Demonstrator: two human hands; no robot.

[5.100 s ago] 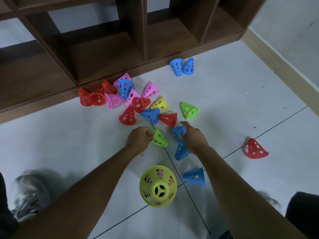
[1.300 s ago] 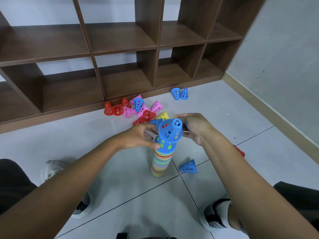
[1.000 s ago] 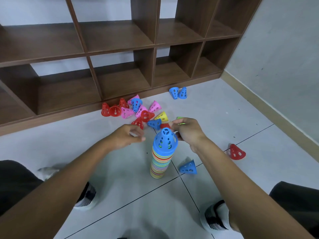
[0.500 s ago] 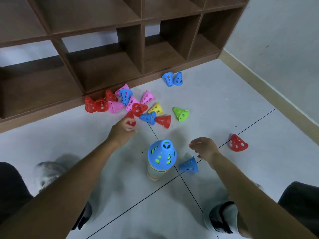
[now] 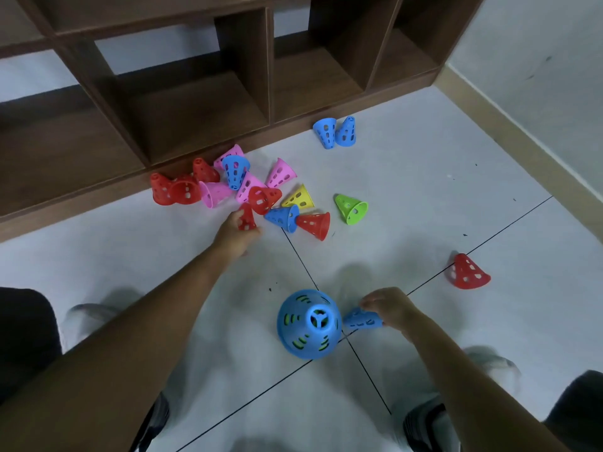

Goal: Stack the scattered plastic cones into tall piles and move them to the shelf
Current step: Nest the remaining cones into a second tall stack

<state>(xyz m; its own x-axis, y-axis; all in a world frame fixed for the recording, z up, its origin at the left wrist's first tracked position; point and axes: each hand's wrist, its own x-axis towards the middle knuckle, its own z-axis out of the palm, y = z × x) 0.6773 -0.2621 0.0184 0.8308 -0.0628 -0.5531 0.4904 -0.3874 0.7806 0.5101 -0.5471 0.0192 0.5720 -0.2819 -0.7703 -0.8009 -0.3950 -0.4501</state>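
Looking down from your head: your left hand (image 5: 236, 234) grips a red cone (image 5: 246, 217) at the scatter's near edge, well beyond the stack (image 5: 309, 323). Your right hand (image 5: 390, 308) pinches a blue cone (image 5: 361, 319) lying sideways, tip toward the stack, just beside it. Right is nearer; nothing stands between. The shelf (image 5: 195, 102) is beyond.
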